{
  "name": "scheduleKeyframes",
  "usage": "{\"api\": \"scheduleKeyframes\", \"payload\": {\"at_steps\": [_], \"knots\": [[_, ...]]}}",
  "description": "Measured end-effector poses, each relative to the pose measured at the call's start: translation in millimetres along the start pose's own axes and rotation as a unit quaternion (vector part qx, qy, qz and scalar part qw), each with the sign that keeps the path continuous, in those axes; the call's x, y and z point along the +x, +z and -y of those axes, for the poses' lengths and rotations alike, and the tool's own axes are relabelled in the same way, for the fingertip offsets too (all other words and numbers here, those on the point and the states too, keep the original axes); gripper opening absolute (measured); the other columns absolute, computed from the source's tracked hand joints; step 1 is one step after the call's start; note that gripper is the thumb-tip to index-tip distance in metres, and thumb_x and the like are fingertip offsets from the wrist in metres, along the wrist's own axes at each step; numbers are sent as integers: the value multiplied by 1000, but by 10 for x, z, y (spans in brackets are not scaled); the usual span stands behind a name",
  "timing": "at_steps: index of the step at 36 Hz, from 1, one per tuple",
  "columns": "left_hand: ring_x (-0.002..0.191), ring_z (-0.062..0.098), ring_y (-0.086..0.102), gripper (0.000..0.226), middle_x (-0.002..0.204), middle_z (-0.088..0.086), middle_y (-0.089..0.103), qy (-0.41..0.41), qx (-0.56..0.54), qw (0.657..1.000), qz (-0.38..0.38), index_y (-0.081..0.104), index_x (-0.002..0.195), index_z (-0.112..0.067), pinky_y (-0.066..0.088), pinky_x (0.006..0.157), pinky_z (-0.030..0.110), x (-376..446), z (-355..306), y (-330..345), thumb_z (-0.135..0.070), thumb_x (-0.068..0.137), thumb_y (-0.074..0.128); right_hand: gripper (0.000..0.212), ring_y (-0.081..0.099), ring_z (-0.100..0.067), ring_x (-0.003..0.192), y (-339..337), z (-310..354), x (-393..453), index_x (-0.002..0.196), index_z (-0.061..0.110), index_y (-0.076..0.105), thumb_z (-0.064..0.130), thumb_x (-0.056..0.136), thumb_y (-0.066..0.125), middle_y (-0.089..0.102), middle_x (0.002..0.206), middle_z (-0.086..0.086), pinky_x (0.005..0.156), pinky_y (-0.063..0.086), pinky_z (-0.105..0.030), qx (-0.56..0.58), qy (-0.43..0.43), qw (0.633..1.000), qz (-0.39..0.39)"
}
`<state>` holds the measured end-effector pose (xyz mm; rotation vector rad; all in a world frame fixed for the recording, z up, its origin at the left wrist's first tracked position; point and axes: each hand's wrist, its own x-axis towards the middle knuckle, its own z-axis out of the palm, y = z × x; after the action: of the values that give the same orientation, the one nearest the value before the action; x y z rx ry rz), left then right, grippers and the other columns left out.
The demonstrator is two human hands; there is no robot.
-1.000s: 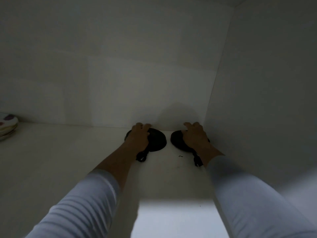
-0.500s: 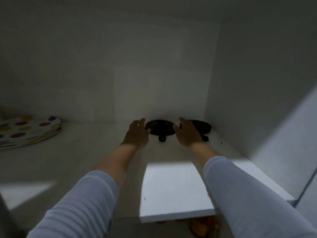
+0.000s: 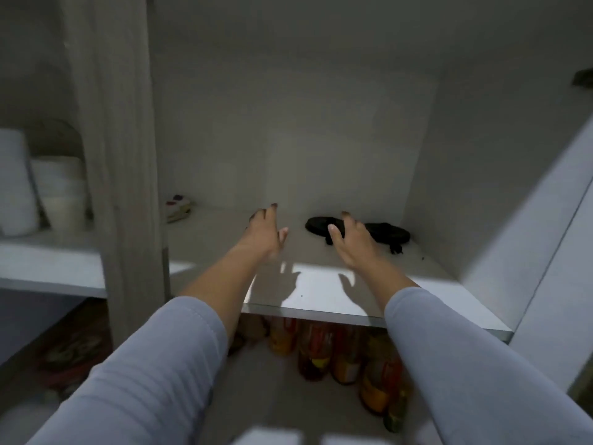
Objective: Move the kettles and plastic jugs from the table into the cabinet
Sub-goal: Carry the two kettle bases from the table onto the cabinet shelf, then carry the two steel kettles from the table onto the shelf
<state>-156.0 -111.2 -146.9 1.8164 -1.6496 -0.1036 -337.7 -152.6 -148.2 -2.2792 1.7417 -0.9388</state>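
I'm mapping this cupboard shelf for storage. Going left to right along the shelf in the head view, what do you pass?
White containers → wooden divider post → spotted plates → left hand → right hand → right-hand black kettle base → cabinet side wall.

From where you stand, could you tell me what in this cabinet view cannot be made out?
All in the head view:
- Left black base: its near side is hidden by the right hand.
- Bottles under the shelf: tops hidden by the shelf, labels blurred.
- Spotted plates: mostly behind the cabinet post.
- Kettles and jugs: none in frame.
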Motion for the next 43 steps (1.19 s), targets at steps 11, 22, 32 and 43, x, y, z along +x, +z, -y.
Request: {"api": "scheduleKeyframes", "payload": {"at_steps": [11, 22, 32, 43], "knots": [[144, 33, 22, 63, 156, 17, 18, -104, 15, 994, -38, 8, 153, -13, 22, 117, 41, -1132, -117, -256, -30, 101, 39, 58, 34, -33, 138, -180, 309, -852, 151, 13, 22, 42, 101, 31, 33, 151, -19, 110, 30, -41, 74, -78, 992, 62], [141, 34, 25, 61, 152, 21, 25, -224, 73, 969, -76, 13, 151, -8, 25, 114, 42, -2273, 476, -743, -28, 100, 40, 56, 34, -29, 140, 240, 1068, -1675, 150, 12, 28, 41, 101, 32, 33, 154, -12, 111, 29, -36, 115, -185, 964, 154], [143, 35, 23, 66, 153, 22, 23, -336, 90, 929, -129, 10, 152, -8, 23, 116, 43, -3280, 1255, -1523, -28, 99, 44, 54, 39, -33, 134, 727, 2096, -2379, 147, 12, 32, 41, 101, 33, 39, 147, -17, 108, 32, -37, 156, -260, 918, 254], [142, 35, 24, 63, 155, 18, 19, -483, 153, 842, -186, 9, 152, -8, 29, 111, 43, -4812, 2140, -2610, -28, 101, 40, 53, 41, -34, 132, 1307, 3550, -3445, 145, 10, 34, 39, 101, 33, 41, 146, -18, 107, 34, -40, 160, -348, 860, 336]]}}
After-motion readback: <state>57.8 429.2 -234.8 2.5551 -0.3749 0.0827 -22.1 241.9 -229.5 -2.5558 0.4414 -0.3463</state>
